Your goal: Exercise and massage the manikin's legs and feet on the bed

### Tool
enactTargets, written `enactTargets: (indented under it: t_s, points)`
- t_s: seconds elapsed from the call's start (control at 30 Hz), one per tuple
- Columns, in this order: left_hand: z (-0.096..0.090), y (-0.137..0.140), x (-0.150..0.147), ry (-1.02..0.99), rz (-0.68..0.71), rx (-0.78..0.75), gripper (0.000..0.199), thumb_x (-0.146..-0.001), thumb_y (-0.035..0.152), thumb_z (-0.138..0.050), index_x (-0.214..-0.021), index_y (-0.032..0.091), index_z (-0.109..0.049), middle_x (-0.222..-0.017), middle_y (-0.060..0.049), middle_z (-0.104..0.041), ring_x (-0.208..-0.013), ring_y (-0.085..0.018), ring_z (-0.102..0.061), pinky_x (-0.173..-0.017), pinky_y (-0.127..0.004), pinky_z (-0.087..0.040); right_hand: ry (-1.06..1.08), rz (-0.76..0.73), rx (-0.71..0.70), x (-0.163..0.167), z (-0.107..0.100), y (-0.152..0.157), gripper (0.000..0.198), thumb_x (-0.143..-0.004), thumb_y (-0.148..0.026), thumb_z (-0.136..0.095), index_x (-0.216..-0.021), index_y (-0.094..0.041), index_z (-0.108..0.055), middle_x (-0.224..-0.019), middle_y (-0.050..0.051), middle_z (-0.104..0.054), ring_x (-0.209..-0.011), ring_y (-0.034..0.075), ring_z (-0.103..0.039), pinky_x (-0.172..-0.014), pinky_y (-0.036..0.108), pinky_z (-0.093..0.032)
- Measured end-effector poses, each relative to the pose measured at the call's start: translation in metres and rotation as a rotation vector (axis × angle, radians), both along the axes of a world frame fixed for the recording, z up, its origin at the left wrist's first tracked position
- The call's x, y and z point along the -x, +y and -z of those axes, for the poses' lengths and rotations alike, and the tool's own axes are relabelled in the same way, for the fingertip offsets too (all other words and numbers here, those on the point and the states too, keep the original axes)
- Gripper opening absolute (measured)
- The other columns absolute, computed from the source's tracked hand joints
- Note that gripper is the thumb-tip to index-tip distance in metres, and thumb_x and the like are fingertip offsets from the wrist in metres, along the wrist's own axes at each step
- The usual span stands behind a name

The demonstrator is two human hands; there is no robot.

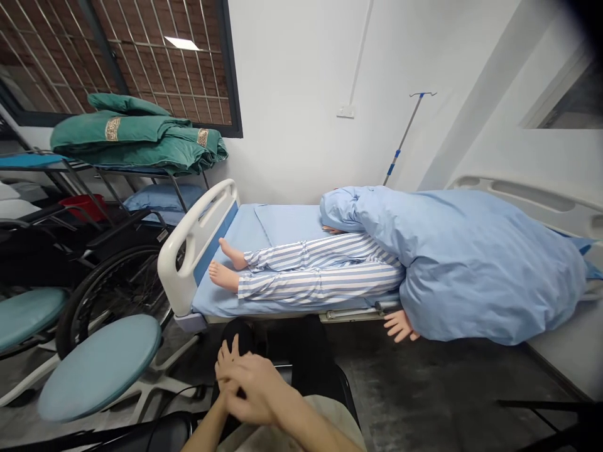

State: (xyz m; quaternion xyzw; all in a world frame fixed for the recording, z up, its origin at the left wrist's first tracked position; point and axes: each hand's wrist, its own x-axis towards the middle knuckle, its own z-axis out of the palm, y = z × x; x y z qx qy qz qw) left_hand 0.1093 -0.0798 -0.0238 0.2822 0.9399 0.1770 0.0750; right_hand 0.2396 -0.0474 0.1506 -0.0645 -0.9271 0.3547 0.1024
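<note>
My left hand (227,360) is in front of my lap at the lower middle, its fingers stretched and spread. My right hand (252,380) lies across it, fingers curled over the back of the left hand near the wrist. No tool shows in either hand. Beyond my knees is a bed with a light blue sheet (287,220). A figure that looks like a care manikin lies there in striped trousers (301,281). Its bare feet (225,276) point left. A blue quilt (471,263) covers its upper body and head; one manikin hand (399,325) hangs over the near edge.
The white footboard (172,260) closes the bed's left end. A wheelchair wheel (117,289) and a round stool (106,367) stand at left. Green folded bedding (141,135) is stacked under the window. An IV pole (400,144) rises behind the bed.
</note>
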Motion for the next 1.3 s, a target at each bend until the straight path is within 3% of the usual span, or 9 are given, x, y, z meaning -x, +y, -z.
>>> enactTargets:
  t_s: [0.23,0.4,0.53,0.63,0.8,0.93,1.1,1.2,1.3]
  points:
    - [0.011,0.004,0.002,0.216,-0.006,0.096,0.057,-0.074,0.042,-0.037,-0.127,0.021,-0.030,-0.127,-0.014,-0.032,-0.113,-0.026,-0.033,-0.085,-0.038,-0.033,-0.196,0.551,0.521,-0.071,0.150,0.035,0.021,-0.061,-0.013,-0.043,-0.077,-0.018,-0.056,-0.070,0.001,-0.059,-0.066,0.014,-0.055,-0.061,0.023,-0.041]
    - [0.013,0.007,0.001,0.254,0.013,0.095,0.054,-0.075,0.041,-0.035,-0.126,0.021,-0.032,-0.124,-0.014,-0.033,-0.111,-0.026,-0.034,-0.083,-0.038,-0.034,-0.099,0.781,1.012,-0.082,0.192,0.062,0.018,-0.065,-0.021,-0.041,-0.079,-0.015,-0.050,-0.069,0.004,-0.056,-0.060,0.015,-0.055,-0.046,0.023,-0.040]
    - [0.014,0.011,0.004,0.227,0.006,0.070,0.052,-0.074,0.037,-0.039,-0.123,0.019,-0.035,-0.122,-0.014,-0.034,-0.110,-0.027,-0.035,-0.083,-0.040,-0.035,-0.081,0.805,1.135,-0.061,0.193,0.070,0.016,-0.062,-0.023,-0.047,-0.076,-0.014,-0.049,-0.065,0.003,-0.056,-0.057,0.015,-0.055,-0.043,0.021,-0.038]
    - [-0.005,0.032,0.011,0.188,0.030,-0.064,0.044,-0.072,0.030,-0.041,-0.114,0.016,-0.042,-0.119,-0.013,-0.037,-0.110,-0.026,-0.035,-0.087,-0.040,-0.034,-0.058,0.743,1.152,-0.038,0.176,0.083,0.018,-0.062,-0.024,-0.052,-0.076,-0.014,-0.052,-0.064,0.003,-0.057,-0.061,0.015,-0.056,-0.047,0.022,-0.039]
    - [-0.090,0.120,0.033,0.138,0.282,-0.483,0.028,-0.075,0.020,-0.036,-0.101,0.019,-0.047,-0.104,-0.006,-0.051,-0.104,-0.018,-0.043,-0.091,-0.033,-0.034,0.101,0.434,1.071,0.009,0.103,0.156,0.027,-0.066,-0.031,-0.057,-0.087,-0.015,-0.056,-0.081,0.006,-0.062,-0.074,0.017,-0.057,-0.062,0.028,-0.043]
    - [-0.143,0.220,0.071,0.153,0.444,-0.566,0.031,-0.072,0.015,-0.037,-0.101,0.019,-0.045,-0.103,-0.004,-0.052,-0.101,-0.016,-0.046,-0.090,-0.030,-0.036,0.170,0.411,0.973,0.049,0.056,0.230,0.029,-0.068,-0.034,-0.056,-0.089,-0.016,-0.056,-0.083,0.006,-0.062,-0.079,0.018,-0.057,-0.066,0.029,-0.044]
    - [-0.130,0.306,0.145,0.161,0.687,-0.204,0.051,-0.062,0.013,-0.046,-0.113,0.018,-0.040,-0.116,-0.006,-0.046,-0.108,-0.017,-0.041,-0.092,-0.028,-0.032,0.159,0.497,0.845,0.079,0.061,0.282,0.027,-0.067,-0.034,-0.056,-0.086,-0.016,-0.058,-0.079,0.005,-0.062,-0.074,0.017,-0.057,-0.064,0.028,-0.044]
    - [-0.103,0.314,0.189,0.153,0.662,0.213,0.054,-0.059,0.021,-0.051,-0.113,0.016,-0.040,-0.110,-0.012,-0.051,-0.102,-0.023,-0.047,-0.085,-0.035,-0.036,0.128,0.515,0.851,0.089,0.076,0.296,0.026,-0.066,-0.032,-0.056,-0.086,-0.016,-0.059,-0.079,0.005,-0.062,-0.074,0.016,-0.056,-0.063,0.027,-0.044]
    - [-0.087,0.305,0.218,0.208,0.588,0.432,0.046,-0.062,0.027,-0.050,-0.107,0.019,-0.042,-0.099,-0.012,-0.057,-0.091,-0.026,-0.053,-0.075,-0.039,-0.039,0.073,0.486,0.897,0.099,0.082,0.307,0.024,-0.064,-0.029,-0.056,-0.085,-0.017,-0.059,-0.080,0.003,-0.061,-0.072,0.015,-0.056,-0.060,0.026,-0.045]
